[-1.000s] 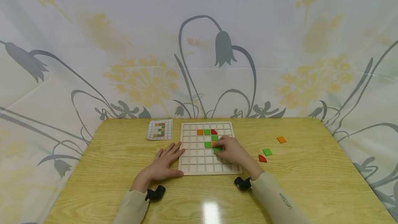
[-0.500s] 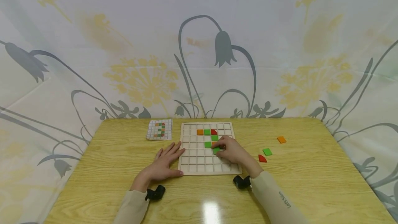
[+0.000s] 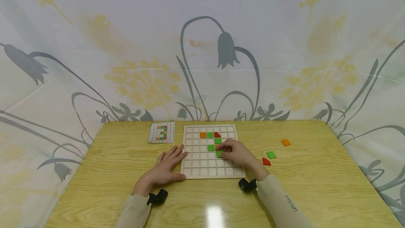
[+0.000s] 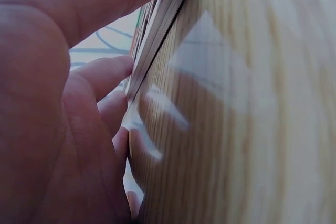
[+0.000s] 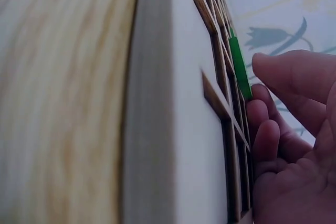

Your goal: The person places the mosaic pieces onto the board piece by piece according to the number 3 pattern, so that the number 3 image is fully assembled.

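A light wooden grid board (image 3: 196, 164) lies mid-table, with an orange square tile (image 3: 203, 135), several green square tiles and a red quarter-circle tile (image 3: 217, 134) in its cells. My right hand (image 3: 237, 153) bends over it, thumb and forefinger at a green square tile (image 3: 219, 154). In the right wrist view this green tile (image 5: 240, 69) stands slightly proud of the grid beside the fingertips. An orange tile just above is partly hidden by the forefinger. My left hand (image 3: 167, 168) lies spread, fingertips and thumb touching the board's left edge (image 4: 157, 35).
A small printed grid card (image 3: 155, 133) with a coloured pattern lies left of the board. On the right lie a loose orange tile (image 3: 286, 142), a green tile (image 3: 271, 154) and a red quarter-circle (image 3: 266, 161). A patterned cloth (image 3: 202, 80) hangs behind the table.
The green tile under my right fingers has shifted slightly left and down into its cell. My left hand stays in place on the board's edge.
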A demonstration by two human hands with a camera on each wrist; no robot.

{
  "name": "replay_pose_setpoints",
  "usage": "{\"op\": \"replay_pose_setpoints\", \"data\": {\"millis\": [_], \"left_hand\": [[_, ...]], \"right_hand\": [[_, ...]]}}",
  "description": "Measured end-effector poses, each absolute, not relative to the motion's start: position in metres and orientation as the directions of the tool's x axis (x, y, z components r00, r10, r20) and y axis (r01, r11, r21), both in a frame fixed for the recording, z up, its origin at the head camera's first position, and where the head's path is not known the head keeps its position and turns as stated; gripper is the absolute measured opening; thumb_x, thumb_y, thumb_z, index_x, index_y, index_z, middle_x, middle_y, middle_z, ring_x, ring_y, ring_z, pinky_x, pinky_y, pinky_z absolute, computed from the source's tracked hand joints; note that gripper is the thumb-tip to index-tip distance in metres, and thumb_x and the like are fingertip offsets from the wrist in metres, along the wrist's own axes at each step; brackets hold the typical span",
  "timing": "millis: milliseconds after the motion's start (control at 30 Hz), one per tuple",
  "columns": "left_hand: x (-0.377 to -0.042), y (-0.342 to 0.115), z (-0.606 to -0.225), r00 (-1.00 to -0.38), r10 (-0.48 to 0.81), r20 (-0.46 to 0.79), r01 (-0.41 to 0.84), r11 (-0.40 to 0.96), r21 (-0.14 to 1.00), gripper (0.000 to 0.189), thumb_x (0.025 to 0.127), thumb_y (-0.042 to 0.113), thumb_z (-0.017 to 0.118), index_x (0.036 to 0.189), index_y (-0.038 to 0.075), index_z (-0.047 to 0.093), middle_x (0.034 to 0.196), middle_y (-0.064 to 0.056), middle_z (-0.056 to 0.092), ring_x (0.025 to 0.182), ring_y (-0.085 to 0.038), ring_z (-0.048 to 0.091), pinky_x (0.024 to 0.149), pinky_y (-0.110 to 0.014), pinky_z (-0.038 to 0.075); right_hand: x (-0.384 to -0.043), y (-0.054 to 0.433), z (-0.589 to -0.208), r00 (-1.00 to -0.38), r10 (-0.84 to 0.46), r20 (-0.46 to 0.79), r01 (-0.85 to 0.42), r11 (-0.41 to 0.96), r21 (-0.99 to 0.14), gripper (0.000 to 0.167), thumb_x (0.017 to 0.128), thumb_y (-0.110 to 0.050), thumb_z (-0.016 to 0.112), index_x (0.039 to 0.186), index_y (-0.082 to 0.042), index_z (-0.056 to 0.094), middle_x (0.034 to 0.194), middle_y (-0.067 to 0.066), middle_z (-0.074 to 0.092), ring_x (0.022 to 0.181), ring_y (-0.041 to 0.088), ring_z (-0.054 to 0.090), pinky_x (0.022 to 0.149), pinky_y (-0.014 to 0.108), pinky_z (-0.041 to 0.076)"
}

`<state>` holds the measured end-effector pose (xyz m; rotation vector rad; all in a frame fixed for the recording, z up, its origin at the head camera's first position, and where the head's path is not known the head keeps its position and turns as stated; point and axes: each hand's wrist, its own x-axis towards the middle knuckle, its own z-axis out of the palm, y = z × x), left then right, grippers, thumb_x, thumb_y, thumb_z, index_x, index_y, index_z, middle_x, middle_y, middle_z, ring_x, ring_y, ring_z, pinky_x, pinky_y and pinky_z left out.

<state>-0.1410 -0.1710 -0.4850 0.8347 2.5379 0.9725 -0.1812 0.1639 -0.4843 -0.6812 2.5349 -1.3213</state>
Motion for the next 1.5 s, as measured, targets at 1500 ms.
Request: {"op": "replay_pose_setpoints", "data": {"millis": [1500], "left_hand": [[-0.142, -0.17, -0.484, -0.781, 0.62, -0.074, 0.426, 0.616, 0.663, 0.083, 0.092, 0.039, 0.07, 0.158, 0.01, 0.028, 0.166, -0.011, 0.007, 0.151, -0.036, -0.003, 0.112, -0.065, -0.007]], "right_hand": [[-0.18, 0.17, -0.479, -0.886, -0.463, 0.024, -0.263, 0.46, -0.848, 0.018, 0.093, -0.004, 0.067, 0.108, -0.008, 0.076, 0.108, 0.004, 0.068, 0.091, 0.017, 0.061, 0.081, 0.031, 0.051]]}}
